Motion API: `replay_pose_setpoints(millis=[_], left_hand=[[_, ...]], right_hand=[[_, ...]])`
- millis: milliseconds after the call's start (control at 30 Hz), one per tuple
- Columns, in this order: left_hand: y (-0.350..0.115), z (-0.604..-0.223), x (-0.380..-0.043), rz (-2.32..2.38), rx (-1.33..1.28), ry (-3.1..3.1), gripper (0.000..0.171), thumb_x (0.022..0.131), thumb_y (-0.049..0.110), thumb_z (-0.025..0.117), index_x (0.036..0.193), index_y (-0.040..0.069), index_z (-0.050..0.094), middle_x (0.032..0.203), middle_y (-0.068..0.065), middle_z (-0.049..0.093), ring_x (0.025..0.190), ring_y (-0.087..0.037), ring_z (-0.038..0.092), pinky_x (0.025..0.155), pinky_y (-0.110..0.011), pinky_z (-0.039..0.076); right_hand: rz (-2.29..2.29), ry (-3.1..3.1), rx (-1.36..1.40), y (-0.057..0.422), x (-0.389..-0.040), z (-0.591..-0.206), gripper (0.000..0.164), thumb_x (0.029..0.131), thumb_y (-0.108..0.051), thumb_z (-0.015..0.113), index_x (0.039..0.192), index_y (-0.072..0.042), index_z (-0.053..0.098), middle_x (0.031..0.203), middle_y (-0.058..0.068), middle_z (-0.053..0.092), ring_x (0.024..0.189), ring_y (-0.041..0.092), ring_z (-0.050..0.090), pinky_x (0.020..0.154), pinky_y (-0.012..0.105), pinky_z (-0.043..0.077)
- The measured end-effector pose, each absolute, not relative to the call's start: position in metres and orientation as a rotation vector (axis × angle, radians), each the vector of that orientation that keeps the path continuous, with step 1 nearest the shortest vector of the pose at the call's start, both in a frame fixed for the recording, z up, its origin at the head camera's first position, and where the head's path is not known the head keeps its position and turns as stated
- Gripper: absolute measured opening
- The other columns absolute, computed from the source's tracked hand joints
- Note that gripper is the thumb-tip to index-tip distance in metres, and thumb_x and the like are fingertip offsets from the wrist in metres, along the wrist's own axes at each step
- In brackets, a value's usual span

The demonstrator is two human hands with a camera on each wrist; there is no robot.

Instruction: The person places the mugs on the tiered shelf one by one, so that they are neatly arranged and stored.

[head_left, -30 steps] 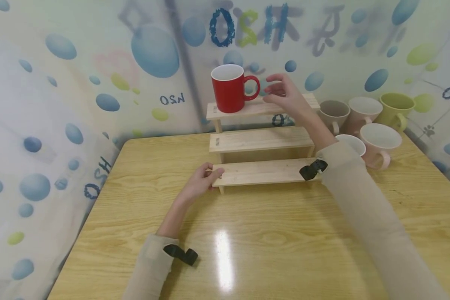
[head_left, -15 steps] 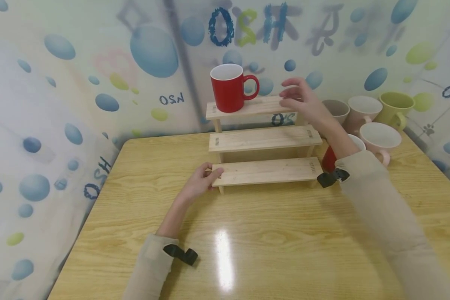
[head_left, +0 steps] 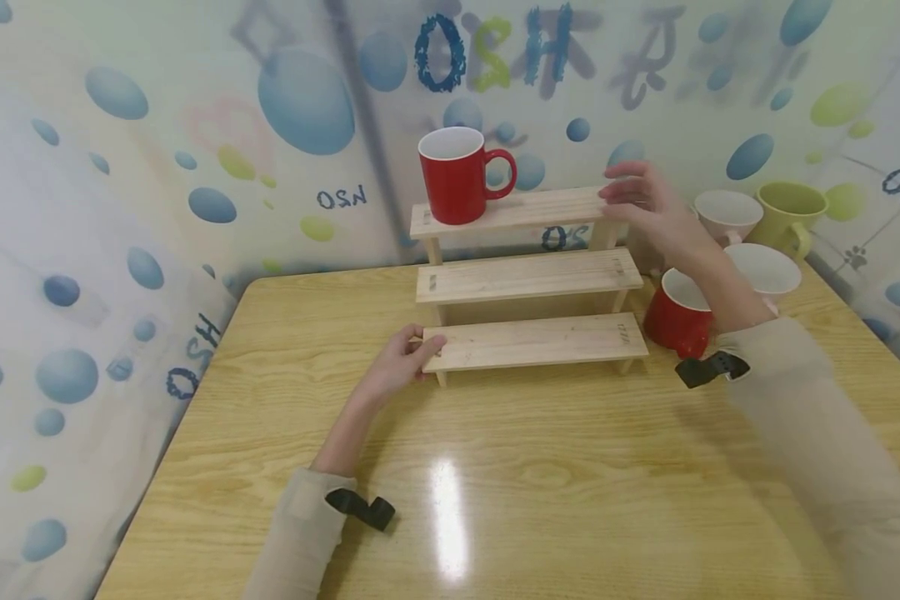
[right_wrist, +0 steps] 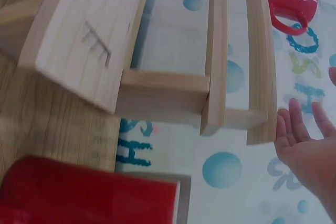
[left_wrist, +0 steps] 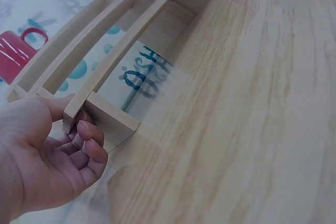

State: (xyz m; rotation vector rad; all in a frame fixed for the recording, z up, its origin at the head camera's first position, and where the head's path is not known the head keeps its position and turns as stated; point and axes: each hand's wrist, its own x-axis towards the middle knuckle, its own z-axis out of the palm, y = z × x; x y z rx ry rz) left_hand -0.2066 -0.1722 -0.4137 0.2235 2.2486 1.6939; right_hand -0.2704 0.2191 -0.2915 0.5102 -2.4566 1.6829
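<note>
A three-tier wooden shelf point(head_left: 528, 277) stands toward the back of the table. On the left end of its top board sits a red mug point(head_left: 453, 179) with a white inside, its handle pointing right. My left hand point(head_left: 400, 363) grips the left end of the lowest board; in the left wrist view the thumb lies over the board and the curled fingers are beneath. By the right end of the top board is my right hand point(head_left: 660, 208), fingers loosely bent and holding nothing. The right wrist view shows its fingertips point(right_wrist: 283, 114) close beside that board; whether they touch is unclear.
Right of the shelf, a second red mug point(head_left: 677, 315) stands below my right forearm. Behind it are a pink mug point(head_left: 727, 215), a yellow-green mug point(head_left: 787, 218) and a pale mug point(head_left: 765, 271), partly hidden by my arm. A patterned cloth backdrop point(head_left: 307, 200) rises behind the table point(head_left: 540, 483).
My right hand has moved right along the top board, away from the red mug's handle. The second red mug has come into view. My left hand stays on the lowest board.
</note>
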Motion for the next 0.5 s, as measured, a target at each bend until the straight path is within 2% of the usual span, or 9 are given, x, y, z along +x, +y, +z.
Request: replay_pose_setpoints(millis=[133, 267, 333, 400, 500], left_hand=[[-0.172, -0.415, -0.207, 1.695, 0.212, 2.241, 0.040, 0.103, 0.041, 0.059, 0.109, 0.007, 0.038, 0.083, -0.004, 0.055, 0.063, -0.016, 0.038, 0.062, -0.030, 0.038], [-0.172, -0.414, -0.207, 1.697, 0.206, 2.219, 0.038, 0.104, 0.039, 0.058, 0.109, 0.008, 0.037, 0.082, -0.003, 0.053, 0.062, -0.017, 0.036, 0.063, -0.031, 0.036], [-0.172, -0.413, -0.207, 1.696, 0.201, 2.209, 0.037, 0.104, 0.038, 0.057, 0.110, 0.008, 0.037, 0.082, -0.002, 0.052, 0.062, -0.017, 0.036, 0.063, -0.032, 0.036], [-0.172, -0.412, -0.207, 1.697, 0.197, 2.202, 0.036, 0.105, 0.037, 0.056, 0.111, 0.008, 0.037, 0.082, -0.002, 0.051, 0.062, -0.017, 0.036, 0.063, -0.033, 0.036], [-0.171, -0.410, -0.206, 1.695, 0.194, 2.203, 0.036, 0.105, 0.038, 0.056, 0.112, 0.008, 0.037, 0.081, -0.002, 0.051, 0.062, -0.017, 0.036, 0.063, -0.033, 0.036]], right_hand=[[1.680, -2.453, 0.463, 0.236, -0.265, -0.292, 0.044, 0.102, -0.019, 0.060, 0.142, -0.022, 0.041, 0.131, 0.004, 0.052, 0.123, 0.022, 0.049, 0.105, 0.026, 0.039], [1.663, -2.463, 0.397, 0.254, -0.257, -0.294, 0.041, 0.104, -0.022, 0.058, 0.142, -0.026, 0.042, 0.129, -0.002, 0.053, 0.121, 0.018, 0.047, 0.106, 0.034, 0.033], [1.648, -2.468, 0.369, 0.264, -0.254, -0.296, 0.041, 0.104, -0.024, 0.058, 0.141, -0.028, 0.043, 0.127, -0.004, 0.053, 0.120, 0.017, 0.047, 0.106, 0.034, 0.032], [1.623, -2.466, 0.351, 0.274, -0.252, -0.298, 0.040, 0.103, -0.023, 0.059, 0.140, -0.028, 0.045, 0.125, -0.006, 0.055, 0.118, 0.015, 0.049, 0.104, 0.027, 0.033], [1.599, -2.453, 0.340, 0.290, -0.250, -0.302, 0.038, 0.102, -0.019, 0.060, 0.137, -0.027, 0.047, 0.120, -0.009, 0.058, 0.113, 0.009, 0.052, 0.092, 0.016, 0.038]])
